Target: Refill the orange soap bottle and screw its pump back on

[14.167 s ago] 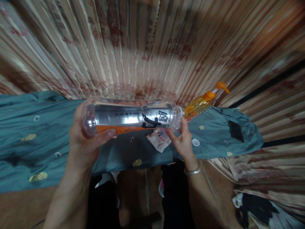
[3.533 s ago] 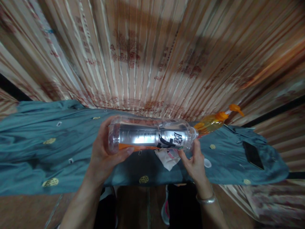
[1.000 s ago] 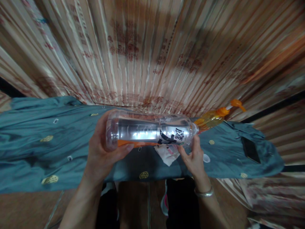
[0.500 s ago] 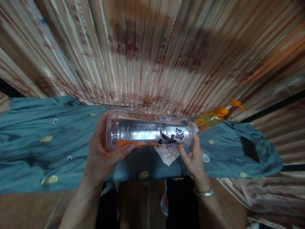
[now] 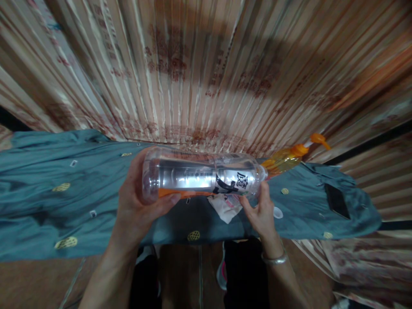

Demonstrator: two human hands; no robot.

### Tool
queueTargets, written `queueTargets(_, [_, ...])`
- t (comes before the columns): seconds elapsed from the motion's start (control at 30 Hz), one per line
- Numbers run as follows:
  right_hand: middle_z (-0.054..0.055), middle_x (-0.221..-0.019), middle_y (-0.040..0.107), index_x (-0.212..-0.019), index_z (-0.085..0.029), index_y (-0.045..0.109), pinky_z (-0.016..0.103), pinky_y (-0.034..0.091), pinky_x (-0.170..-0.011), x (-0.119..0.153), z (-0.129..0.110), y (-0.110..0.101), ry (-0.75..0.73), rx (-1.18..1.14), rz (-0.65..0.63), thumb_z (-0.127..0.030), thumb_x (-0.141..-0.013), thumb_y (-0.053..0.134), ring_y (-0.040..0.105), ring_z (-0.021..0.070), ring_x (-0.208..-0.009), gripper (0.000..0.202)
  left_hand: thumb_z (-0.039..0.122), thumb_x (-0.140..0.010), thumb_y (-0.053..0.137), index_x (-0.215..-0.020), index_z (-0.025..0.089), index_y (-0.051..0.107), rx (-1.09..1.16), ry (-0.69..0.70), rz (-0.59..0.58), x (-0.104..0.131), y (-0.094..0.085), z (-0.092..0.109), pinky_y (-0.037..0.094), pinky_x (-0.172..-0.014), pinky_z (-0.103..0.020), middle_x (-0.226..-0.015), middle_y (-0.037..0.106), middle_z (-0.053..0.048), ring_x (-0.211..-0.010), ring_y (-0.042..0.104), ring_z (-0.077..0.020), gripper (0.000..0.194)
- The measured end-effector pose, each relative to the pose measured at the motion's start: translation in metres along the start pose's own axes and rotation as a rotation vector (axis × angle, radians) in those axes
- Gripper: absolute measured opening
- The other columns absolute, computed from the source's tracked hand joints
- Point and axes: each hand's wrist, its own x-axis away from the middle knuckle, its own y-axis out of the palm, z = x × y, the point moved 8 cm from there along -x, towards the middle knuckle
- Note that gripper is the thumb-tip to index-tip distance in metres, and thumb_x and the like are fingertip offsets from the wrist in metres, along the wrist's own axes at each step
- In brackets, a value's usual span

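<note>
2 hands (image 5: 137,206) (image 5: 260,212), 2 bottles (image 5: 186,177) (image 5: 285,161), 1 phone (image 5: 336,201), 1 bracelet (image 5: 275,259)

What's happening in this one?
A person is holding a clear plastic bottle sideways in both bare hands, over a surface covered with green cloth. The left hand grips its base end; the right hand holds it near the neck. Past the neck is a yellow bottle with an orange pump; whether the two touch is unclear. A white packet, a small white disc and a dark, phone-like slab lie on the cloth.
</note>
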Motion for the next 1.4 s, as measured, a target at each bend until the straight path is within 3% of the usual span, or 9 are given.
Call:
queueTargets(0.17, [0.021,-0.136,0.075,-0.153,-0.015,0.051,0.054,0.065,-0.098,-0.0002,-0.0017,0.0001,-0.001,-0.011,-0.005,-0.054,-0.092,0.068,0.078,0.0366,-0.115,0.074,0.04,-0.067,0.103,-0.138,0.03,0.076,-0.037,0.011,0.003,0.0003,-0.0006,0.0007,0.069,-0.093,-0.032,-0.126,0.081,-0.002,-0.112,0.078,-0.021,0.076])
queueTargets(0.37, [0.019,-0.135,0.074,-0.152,-0.018,0.052,0.054,0.063,-0.103,-0.0011,-0.0065,-0.0006,-0.033,-0.015,-0.006,-0.053,-0.094,0.068,0.077,0.0345,-0.115,0.069,0.037,-0.064,0.104,-0.135,0.028,0.078,0.008,-0.004,0.007,-0.0007,0.0007,0.0031,0.066,-0.094,-0.026,-0.124,0.081,-0.003,-0.113,0.077,-0.0199,0.076])
queueTargets(0.77, [0.02,-0.14,0.072,-0.156,-0.019,0.05,0.056,0.061,-0.109,-0.0004,-0.0026,0.0018,-0.034,-0.037,-0.02,-0.053,-0.096,0.069,0.075,0.0358,-0.124,0.072,0.041,-0.065,0.103,-0.137,0.029,0.076,-0.019,-0.001,-0.002,-0.001,-0.0006,0.0004,0.066,-0.097,-0.034,-0.127,0.08,-0.004,-0.116,0.076,-0.0238,0.078])
queueTargets(0.93, [0.02,-0.137,0.073,-0.154,-0.018,0.051,0.055,0.063,-0.105,-0.0002,-0.0032,0.0011,-0.038,-0.028,-0.013,-0.054,-0.095,0.069,0.076,0.0356,-0.118,0.072,0.038,-0.061,0.105,-0.135,0.032,0.078,-0.006,-0.005,0.015,-0.0009,-0.0003,0.0017,0.066,-0.095,-0.03,-0.125,0.082,-0.002,-0.113,0.077,-0.0215,0.079])
queueTargets(1.4, [0.02,-0.135,0.073,-0.152,-0.017,0.051,0.054,0.063,-0.102,-0.001,-0.0056,-0.0005,-0.034,-0.009,-0.01,-0.054,-0.094,0.068,0.076,0.0366,-0.117,0.071,0.042,-0.063,0.104,-0.136,0.03,0.077,-0.033,-0.019,0.006,-0.0013,-0.0006,0.0006,0.067,-0.098,-0.037,-0.126,0.081,-0.004,-0.115,0.077,-0.0253,0.079])
